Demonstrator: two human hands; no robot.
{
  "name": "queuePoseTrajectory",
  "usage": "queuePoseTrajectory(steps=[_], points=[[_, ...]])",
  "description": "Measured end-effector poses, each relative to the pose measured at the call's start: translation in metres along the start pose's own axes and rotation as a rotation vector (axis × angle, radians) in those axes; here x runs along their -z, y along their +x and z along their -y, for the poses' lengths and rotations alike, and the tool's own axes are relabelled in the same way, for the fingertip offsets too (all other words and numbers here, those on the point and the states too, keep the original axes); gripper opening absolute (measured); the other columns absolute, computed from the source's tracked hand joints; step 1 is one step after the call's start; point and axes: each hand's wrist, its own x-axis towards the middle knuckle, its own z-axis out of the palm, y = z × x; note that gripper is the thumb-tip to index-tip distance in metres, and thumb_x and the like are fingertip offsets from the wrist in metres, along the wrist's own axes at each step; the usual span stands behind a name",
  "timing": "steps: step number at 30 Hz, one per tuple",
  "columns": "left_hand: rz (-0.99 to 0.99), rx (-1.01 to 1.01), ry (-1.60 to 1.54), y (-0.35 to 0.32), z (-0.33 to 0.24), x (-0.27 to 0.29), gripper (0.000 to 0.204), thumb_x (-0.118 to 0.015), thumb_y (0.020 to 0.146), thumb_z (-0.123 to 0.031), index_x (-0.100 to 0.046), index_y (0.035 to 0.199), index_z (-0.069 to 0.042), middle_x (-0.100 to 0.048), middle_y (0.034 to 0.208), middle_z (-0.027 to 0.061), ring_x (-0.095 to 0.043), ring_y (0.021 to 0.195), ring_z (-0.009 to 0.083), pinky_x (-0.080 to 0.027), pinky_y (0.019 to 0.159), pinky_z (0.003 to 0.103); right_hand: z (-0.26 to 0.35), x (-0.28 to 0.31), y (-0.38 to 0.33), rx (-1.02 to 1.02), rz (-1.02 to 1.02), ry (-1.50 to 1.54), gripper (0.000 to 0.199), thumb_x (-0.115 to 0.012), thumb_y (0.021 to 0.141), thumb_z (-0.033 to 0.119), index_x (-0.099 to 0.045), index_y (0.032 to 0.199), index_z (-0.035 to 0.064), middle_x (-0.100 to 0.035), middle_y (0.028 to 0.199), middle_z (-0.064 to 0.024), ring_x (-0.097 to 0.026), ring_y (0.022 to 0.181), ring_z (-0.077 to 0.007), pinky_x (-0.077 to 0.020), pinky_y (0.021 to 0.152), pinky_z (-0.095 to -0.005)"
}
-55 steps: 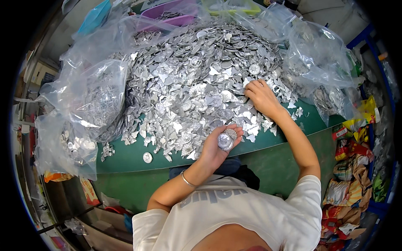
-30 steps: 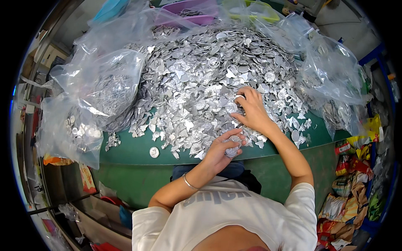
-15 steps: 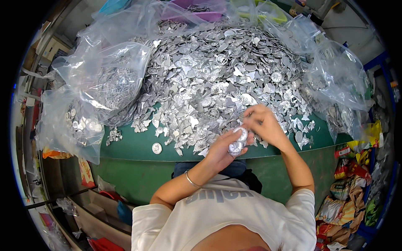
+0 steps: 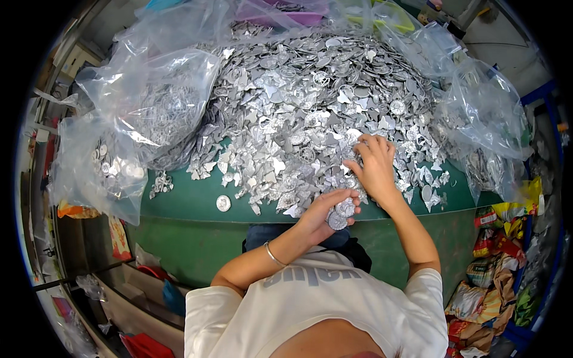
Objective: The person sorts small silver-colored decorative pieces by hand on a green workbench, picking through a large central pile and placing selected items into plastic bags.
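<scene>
Right hand (image 4: 373, 167) is moved back out onto the pile of silver metal pieces (image 4: 310, 101) from beside the left hand (image 4: 325, 212); fingers are spread flat on the pieces, nothing seen gripped. Left-hand grip is closed on a small stack of round discs (image 4: 341, 213), held at the near edge of the bench (image 4: 191, 206). Only a few discs are collected; the heap covering the bench middle looks mostly unsorted. One loose disc (image 4: 223, 203) lies near the front edge. Clear bags (image 4: 149, 107) of pieces sit at the left edge.
</scene>
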Motion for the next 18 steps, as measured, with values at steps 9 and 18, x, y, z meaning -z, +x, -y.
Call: queuePoseTrajectory(steps=[9, 18], points=[[-0.155, -0.013, -0.091, -0.004, -0.001, -0.001, 0.028, -0.052, 0.086, -0.015, -0.054, 0.110, 0.001, -0.060, 0.098, 0.0115, -0.059, 0.085, 0.0216, -0.047, 0.066, 0.033, -0.003, -0.002, 0.010, 0.014, 0.049, -0.133, 0.017, -0.066, 0.076, 0.016, -0.061, 0.079, 0.0004, -0.055, 0.083, -0.0085, -0.051, 0.088, -0.0274, -0.0316, 0.087, -0.0454], [-0.172, -0.122, -0.194, -0.008, -0.009, -0.017, 0.031, -0.047, 0.091, -0.022, -0.055, 0.113, -0.001, -0.060, 0.106, 0.0120, -0.059, 0.093, 0.0211, -0.048, 0.075, 0.030, 0.014, 0.038, 0.005, 0.233, -0.138, 0.250, 0.006, -0.065, 0.074, 0.006, -0.060, 0.075, 0.0033, -0.061, 0.082, -0.0064, -0.056, 0.077, -0.0240, -0.0386, 0.080, -0.0400]])
